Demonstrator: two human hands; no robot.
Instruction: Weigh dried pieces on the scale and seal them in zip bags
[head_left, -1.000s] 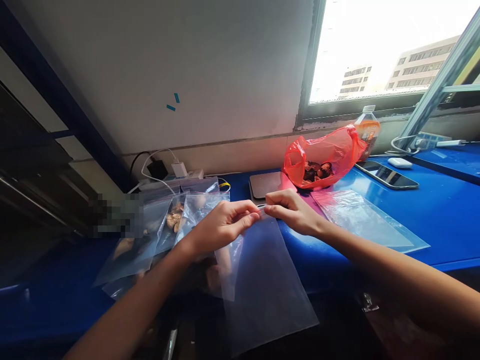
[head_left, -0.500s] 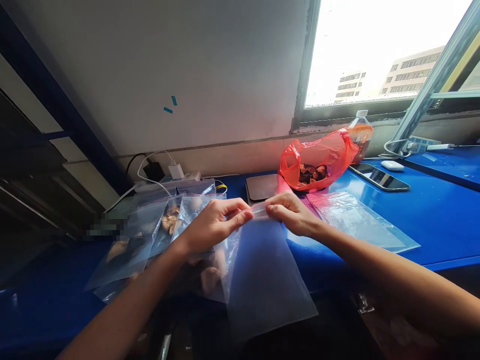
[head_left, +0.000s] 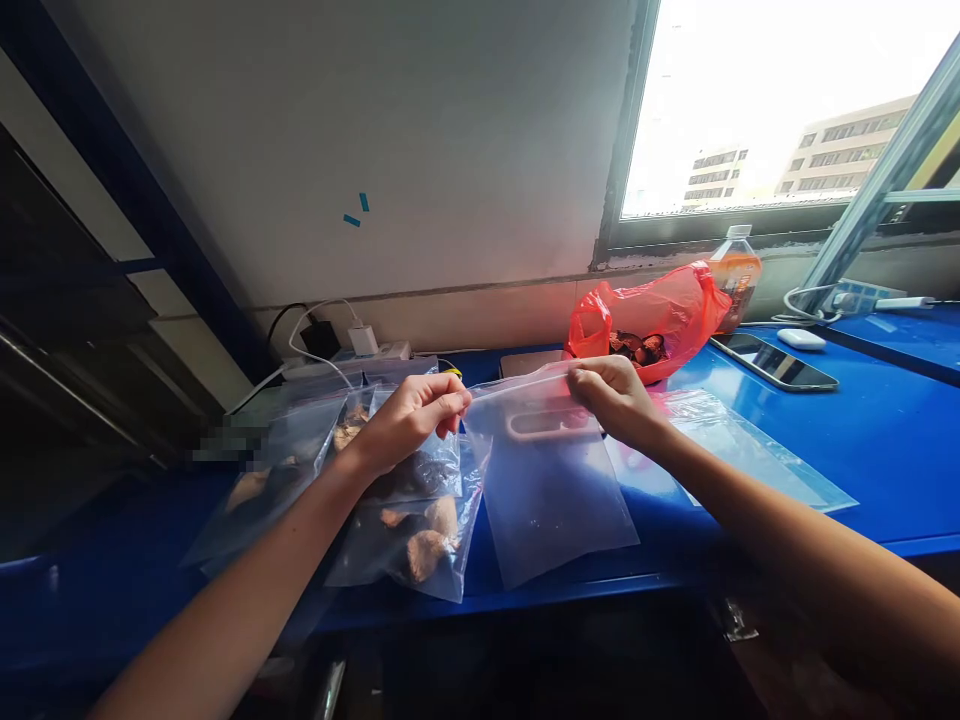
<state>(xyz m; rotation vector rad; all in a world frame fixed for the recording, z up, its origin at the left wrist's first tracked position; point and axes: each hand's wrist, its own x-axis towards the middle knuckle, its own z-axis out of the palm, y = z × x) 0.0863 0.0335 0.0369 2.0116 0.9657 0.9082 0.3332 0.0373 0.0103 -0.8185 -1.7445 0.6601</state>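
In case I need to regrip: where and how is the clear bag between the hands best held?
Likely pinch the clear bag at both ends of its top edge, left hand from the left, right hand from the right: that edge is drawn nearly straight, while the thin film below looks limp.

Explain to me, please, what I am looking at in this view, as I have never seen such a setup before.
There is no machine here: these are a person's own bare hands, seen by one camera worn on the head, looking forward and down. The left hand and right hand pinch opposite ends of the top edge of a clear plastic bag. On the blue table, bags with brown pieces lie to the left. Further back stand a red bag holding dark pieces and a bottle. To the right are a flat bag and a phone.
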